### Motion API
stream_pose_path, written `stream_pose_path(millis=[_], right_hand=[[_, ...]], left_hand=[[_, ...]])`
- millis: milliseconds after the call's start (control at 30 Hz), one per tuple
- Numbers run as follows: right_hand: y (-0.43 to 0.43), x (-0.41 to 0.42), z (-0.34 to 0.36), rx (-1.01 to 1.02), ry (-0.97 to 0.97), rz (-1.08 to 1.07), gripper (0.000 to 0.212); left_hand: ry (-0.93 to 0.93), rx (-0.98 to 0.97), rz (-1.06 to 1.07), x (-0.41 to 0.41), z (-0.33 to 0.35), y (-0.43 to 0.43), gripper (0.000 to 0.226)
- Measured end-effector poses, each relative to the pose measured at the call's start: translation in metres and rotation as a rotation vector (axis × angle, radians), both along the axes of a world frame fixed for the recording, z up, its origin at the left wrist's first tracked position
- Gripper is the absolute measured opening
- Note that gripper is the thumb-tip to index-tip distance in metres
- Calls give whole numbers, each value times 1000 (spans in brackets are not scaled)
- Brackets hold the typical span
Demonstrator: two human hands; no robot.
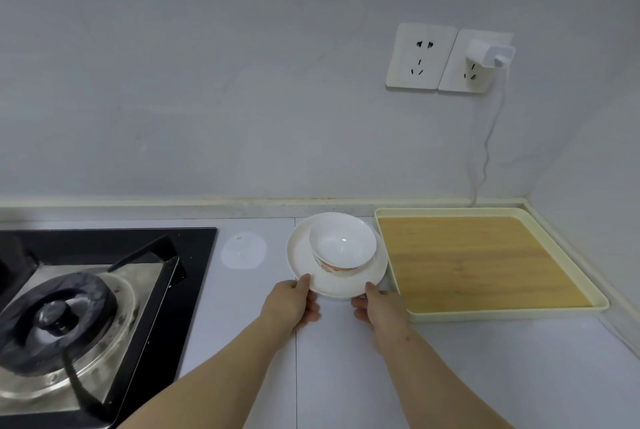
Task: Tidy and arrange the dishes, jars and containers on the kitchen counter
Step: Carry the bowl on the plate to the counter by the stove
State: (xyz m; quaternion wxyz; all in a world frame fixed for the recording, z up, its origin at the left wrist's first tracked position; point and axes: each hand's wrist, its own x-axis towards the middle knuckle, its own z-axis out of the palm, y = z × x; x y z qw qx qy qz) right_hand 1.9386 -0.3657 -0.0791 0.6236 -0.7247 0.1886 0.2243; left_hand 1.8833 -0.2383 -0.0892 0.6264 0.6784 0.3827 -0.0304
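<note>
A round white ceramic plate (346, 281) is gripped at its near rim by both bare hands. The left hand (294, 304) pinches the rim at the near left, thumb on top and the other fingers curled beneath. The right hand (379, 311) does the same at the near right, its thumb pressed onto the rim. On the plate sits a white ceramic bowl with a reddish pattern around its outer wall (342, 243), upright and set toward the far side of the plate. The plate's right edge overlaps the left rim of a cream rectangular plastic tray with a wood-grain floor (391, 269), which lies in the counter's right corner. The plate appears lifted slightly off the pale grey counter (450, 376), though the view does not settle this. Left of the plate, apart from it, a faint round glossy patch (244, 250) shows on the counter. Further left is a black glass gas hob with a dark round burner (62, 318). On the wall above the tray are two white wall sockets (420, 56); a white charger (486, 54) is plugged into the right one, its cable hanging down behind the tray.
</note>
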Motion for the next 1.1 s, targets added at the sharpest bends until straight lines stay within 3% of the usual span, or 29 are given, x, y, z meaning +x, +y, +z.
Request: stream_pose_path(millis=[600,700,933,1100], right_hand=[[12,27,-9,208,110,-133,27],[10,25,-5,174,170,-107,37],[9,19,-2,158,169,-91,37],[5,6,-3,128,123,-50,21]], left_hand=[[-11,37,-50,15,1,3,42],[-5,42,-50,14,-1,3,43],[-12,32,-44,11,-1,0,42],[-38,-53,-27,7,0,-2,33]])
